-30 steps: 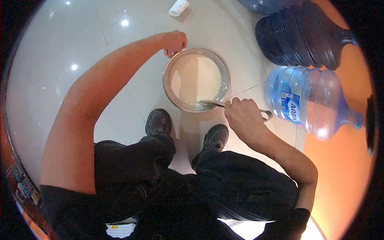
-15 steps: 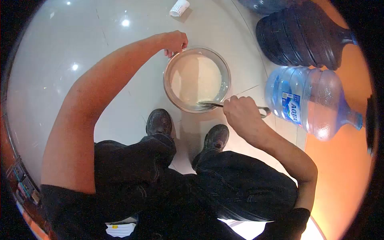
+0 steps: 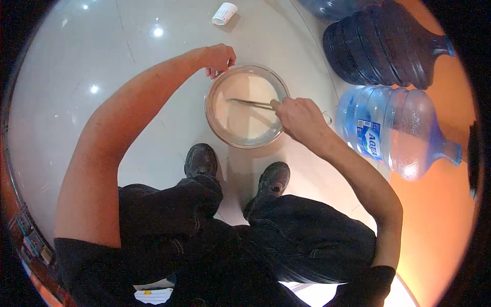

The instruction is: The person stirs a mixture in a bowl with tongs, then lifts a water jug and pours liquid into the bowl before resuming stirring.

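Observation:
A round metal bowl [image 3: 210,123] stands on the floor in front of my shoes, holding a pale, cream-coloured liquid [image 3: 249,125]. My left hand [image 3: 220,58] is closed on the bowl's upper left rim. Over the right rim, my right hand [image 3: 303,118] grips a long metal utensil [image 3: 255,104] with a looped handle end. Its far end reaches into the liquid left of the middle; the shape of that end cannot be made out.
To the right lie a clear blue water jug [image 3: 388,130] and a dark ribbed jug [image 3: 381,46], beside an orange wall [image 3: 434,220]. Part of another jug [image 3: 340,7] shows at the top. A white printed paper cup [image 3: 224,14] lies on the glossy tiled floor [image 3: 153,77].
My right hand has moved up and slightly left, sweeping the utensil from the bowl's lower edge to left of its middle. My left hand stays at the rim.

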Action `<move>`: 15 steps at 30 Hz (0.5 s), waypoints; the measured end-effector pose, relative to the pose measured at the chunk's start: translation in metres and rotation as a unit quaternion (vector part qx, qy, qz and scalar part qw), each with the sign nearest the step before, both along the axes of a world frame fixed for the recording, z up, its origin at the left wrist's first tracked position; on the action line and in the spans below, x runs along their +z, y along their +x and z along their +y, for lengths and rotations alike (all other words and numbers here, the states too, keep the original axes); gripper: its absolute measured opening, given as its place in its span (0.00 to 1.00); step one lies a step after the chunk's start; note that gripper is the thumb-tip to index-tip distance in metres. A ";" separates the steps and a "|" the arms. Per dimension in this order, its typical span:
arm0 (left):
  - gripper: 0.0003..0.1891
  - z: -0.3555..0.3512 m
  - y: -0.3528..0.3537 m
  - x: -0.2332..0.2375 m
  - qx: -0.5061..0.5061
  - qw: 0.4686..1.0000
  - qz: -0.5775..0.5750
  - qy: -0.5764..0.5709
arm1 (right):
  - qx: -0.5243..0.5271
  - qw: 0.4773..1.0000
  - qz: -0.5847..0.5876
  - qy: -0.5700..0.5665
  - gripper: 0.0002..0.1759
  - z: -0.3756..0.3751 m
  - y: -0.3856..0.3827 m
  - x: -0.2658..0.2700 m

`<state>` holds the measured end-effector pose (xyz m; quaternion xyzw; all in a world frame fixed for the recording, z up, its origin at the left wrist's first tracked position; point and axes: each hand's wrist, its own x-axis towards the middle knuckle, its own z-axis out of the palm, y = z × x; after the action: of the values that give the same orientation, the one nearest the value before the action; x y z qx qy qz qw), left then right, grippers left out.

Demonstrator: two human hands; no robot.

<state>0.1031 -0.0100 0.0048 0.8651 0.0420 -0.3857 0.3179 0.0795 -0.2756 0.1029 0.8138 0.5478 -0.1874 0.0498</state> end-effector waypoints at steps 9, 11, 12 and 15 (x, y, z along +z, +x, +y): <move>0.09 0.002 -0.002 0.002 -0.003 1.000 -0.016 -0.021 | -0.015 0.996 -0.064 0.059 0.08 0.021 0.029 -0.003; 0.08 0.003 -0.002 -0.001 -0.006 0.999 -0.025 -0.026 | -0.020 0.997 -0.072 0.015 0.08 0.019 0.042 -0.008; 0.08 0.003 -0.002 0.000 -0.009 0.999 -0.035 -0.030 | -0.020 0.997 -0.073 0.014 0.08 0.018 0.046 -0.008; 0.07 0.002 -0.001 0.002 -0.002 1.000 -0.016 -0.019 | -0.019 0.997 -0.074 -0.011 0.06 0.015 0.049 -0.006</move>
<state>0.1018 -0.0078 0.0065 0.8650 0.0280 -0.3733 0.3342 0.1284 -0.2601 0.0969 0.8348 0.5254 -0.1341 0.0956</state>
